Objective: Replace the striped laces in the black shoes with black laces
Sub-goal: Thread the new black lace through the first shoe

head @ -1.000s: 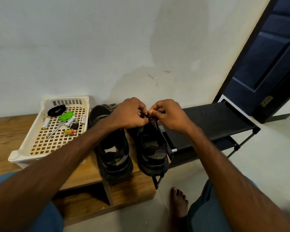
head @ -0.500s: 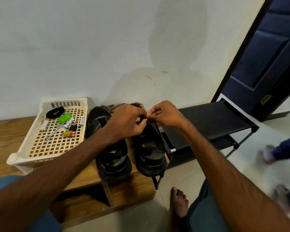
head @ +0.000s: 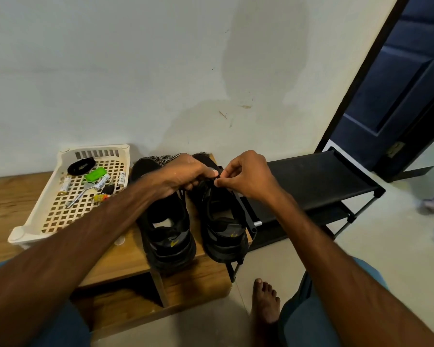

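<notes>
While seated at a low wooden bench (head: 8,196), a person re-laces a pair of black shoes, seen from above. At far left, a cream plastic basket (head: 23,232) holds a spare black lace (head: 81,166) wound into a coil, plus batteries and small odds and ends. Just beside the basket stands the first shoe (head: 168,236), heel toward the viewer. A bundle of striped laces (head: 164,157) lies behind it against the wall, out of the shoes.

The left hand (head: 186,177) reaches across with fingers curled, gripping a black lace (head: 209,182) at the front of the second shoe (head: 223,236). The right hand (head: 246,176) meets it there, pinching the same lace between thumb and forefinger. The hands hide which eyelet is in use.

To do this step well, it seems wise to keep the lace flat and untwisted, feed the tip cleanly through, and draw both sides even. The shoe sits at the bench's edge, so it needs steadying. Farther right are a black shoe rack (head: 318,179) and a dark door (head: 398,83).
</notes>
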Motion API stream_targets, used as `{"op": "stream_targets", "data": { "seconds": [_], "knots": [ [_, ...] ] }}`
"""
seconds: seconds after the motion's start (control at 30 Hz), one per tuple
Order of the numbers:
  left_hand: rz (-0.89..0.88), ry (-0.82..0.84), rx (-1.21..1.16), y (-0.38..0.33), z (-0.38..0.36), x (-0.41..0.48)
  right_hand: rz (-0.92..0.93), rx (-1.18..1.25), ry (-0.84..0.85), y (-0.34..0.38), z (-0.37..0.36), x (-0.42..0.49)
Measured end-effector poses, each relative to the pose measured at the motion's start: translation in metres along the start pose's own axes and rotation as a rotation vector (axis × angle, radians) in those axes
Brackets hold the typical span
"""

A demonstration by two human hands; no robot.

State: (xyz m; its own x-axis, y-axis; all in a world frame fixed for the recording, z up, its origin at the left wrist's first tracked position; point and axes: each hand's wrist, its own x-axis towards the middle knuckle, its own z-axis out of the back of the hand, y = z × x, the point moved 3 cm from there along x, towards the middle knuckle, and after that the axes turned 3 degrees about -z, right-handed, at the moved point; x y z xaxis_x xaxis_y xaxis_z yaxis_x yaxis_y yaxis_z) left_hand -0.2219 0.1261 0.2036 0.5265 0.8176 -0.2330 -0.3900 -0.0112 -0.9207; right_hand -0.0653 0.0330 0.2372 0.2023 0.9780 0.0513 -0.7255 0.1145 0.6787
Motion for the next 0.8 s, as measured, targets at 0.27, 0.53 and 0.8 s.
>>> {"op": "stream_targets", "data": {
  "seconds": [0.27,0.53,0.8],
  "knots": [
    [-0.076,-0.043,0.075,-0.001,0.000,-0.001,-0.036,0.058,-0.085,0.006,-0.006,-0.001],
    [-0.128,-0.065,0.146,-0.005,-0.002,-0.008,-0.031,0.060,-0.122,0.007,-0.005,0.000],
    [-0.221,-0.097,0.260,-0.009,0.000,-0.013,-0.001,-0.048,0.002,0.005,-0.008,0.004]
  ]
}}
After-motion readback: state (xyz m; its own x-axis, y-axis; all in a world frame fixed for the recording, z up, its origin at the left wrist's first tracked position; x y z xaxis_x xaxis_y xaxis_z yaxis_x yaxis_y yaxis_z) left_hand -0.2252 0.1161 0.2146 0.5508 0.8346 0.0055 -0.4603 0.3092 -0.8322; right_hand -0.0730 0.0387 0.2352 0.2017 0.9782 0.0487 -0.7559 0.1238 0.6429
